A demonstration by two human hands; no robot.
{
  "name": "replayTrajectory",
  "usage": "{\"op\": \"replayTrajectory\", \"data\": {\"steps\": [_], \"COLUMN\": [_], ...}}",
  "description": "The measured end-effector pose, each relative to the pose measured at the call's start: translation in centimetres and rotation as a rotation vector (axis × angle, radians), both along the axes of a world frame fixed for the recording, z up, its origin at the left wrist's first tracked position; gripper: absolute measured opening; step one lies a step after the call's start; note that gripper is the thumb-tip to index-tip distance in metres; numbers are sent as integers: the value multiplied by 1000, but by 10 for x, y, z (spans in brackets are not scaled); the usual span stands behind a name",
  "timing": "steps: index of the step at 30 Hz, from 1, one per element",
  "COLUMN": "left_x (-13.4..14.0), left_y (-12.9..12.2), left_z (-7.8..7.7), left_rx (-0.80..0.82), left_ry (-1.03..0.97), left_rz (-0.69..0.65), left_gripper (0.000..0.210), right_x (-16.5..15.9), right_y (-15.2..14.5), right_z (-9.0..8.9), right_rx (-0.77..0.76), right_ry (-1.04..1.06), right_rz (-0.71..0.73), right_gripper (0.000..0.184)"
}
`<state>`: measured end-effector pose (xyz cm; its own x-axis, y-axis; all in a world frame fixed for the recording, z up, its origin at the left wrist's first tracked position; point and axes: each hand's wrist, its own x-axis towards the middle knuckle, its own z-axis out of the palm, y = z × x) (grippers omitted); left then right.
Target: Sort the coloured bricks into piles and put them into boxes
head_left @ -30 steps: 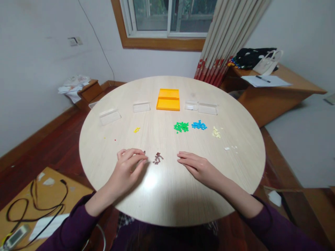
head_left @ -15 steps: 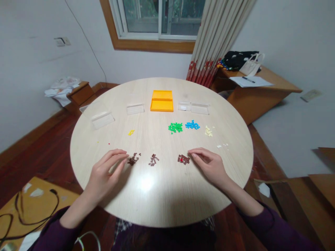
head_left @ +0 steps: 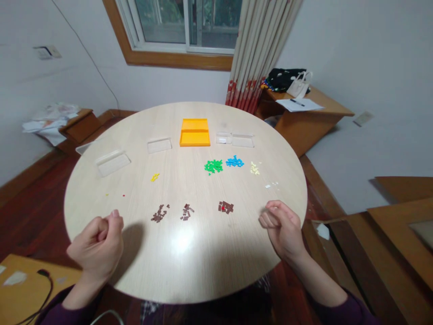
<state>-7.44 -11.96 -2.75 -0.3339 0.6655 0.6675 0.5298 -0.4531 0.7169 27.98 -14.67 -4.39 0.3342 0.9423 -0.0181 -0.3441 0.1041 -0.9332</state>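
My left hand [head_left: 99, 243] is closed in a fist above the table's left front edge, with no object visible in it. To its right lie a pile of small brown building pieces [head_left: 158, 213] and a second small brown pile [head_left: 186, 212]. My right hand [head_left: 283, 228] is loosely curled near the right edge, fingers folded inward, and no object shows in it. A third brown cluster [head_left: 227, 207], with one small red piece [head_left: 223, 208] on it, lies to its left, apart from the hand. Small white pieces [head_left: 270, 185] lie just beyond my right hand.
On the round table [head_left: 203, 253] lie green [head_left: 214, 166], blue [head_left: 234, 161], cream [head_left: 255, 168] and yellow pieces [head_left: 154, 177]. Behind them stand an open orange case [head_left: 195, 138] and clear trays [head_left: 159, 145], [head_left: 113, 163]. A side desk [head_left: 324, 106] stands at back right.
Both hands have drawn back from the brown piles, the left toward the left front and the right outward, and their fingers have curled in. The view has turned rightward. The pieces look unmoved.
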Motion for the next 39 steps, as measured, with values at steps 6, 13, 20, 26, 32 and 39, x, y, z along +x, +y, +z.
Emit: {"op": "replayTrajectory", "data": {"steps": [6,13,20,26,32,39], "left_x": [9,-2,-7,-11,-10,-9], "left_y": [13,22,28,28,28,28], "left_z": [9,-3,-21,-28,-28,-27], "left_rx": [94,133,108,91,65,31], "left_ry": [39,79,106,117,114,133], "left_rz": [2,-117,-145,-124,-109,-85], "left_gripper": [39,27,25,25,23,20], "right_x": [-1,59,110,111,110,106], "right_y": [-1,31,45,47,56,64], "right_z": [1,12,8,0,-4,-5], "right_rx": [23,73,-81,-33,37,40], "right_ry": [-57,-614,-1273,-1402,-1421,-1455], "right_rz": [-19,-383,-137,-72,-119,-136], "right_gripper": [14,10,20,23,27,25]}}
